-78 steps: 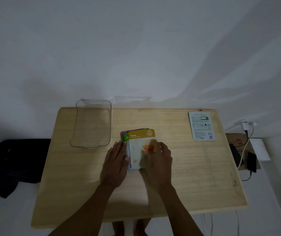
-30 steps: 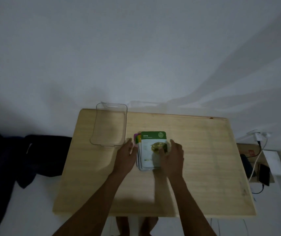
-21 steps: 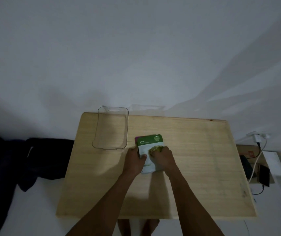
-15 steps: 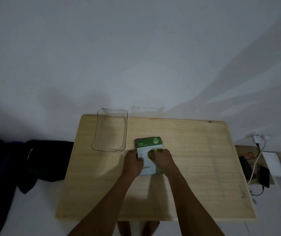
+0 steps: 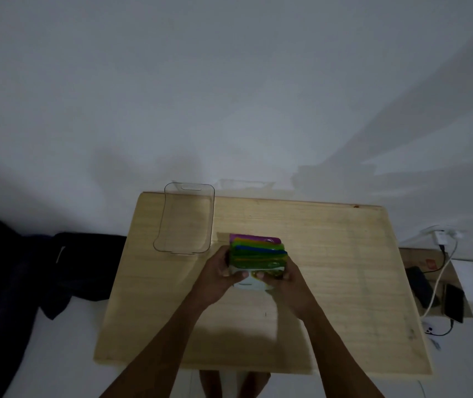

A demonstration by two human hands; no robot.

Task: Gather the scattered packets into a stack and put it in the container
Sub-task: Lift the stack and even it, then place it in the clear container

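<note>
A stack of packets stands tilted up on its lower edge near the middle of the wooden table, so the purple, green, blue and orange top edges fan out. My left hand grips its left side and my right hand grips its right side, thumbs on the front packet. A clear plastic container, with nothing in it, sits at the table's back left corner, just left of the stack.
The table stands against a white wall. A dark bag or cloth lies on the floor to the left. To the right are a cardboard box, a phone and white charger cables.
The last loose packet went onto the pile, both hands squared it, and the stack has now been tipped up from lying flat onto its edge between both hands.
</note>
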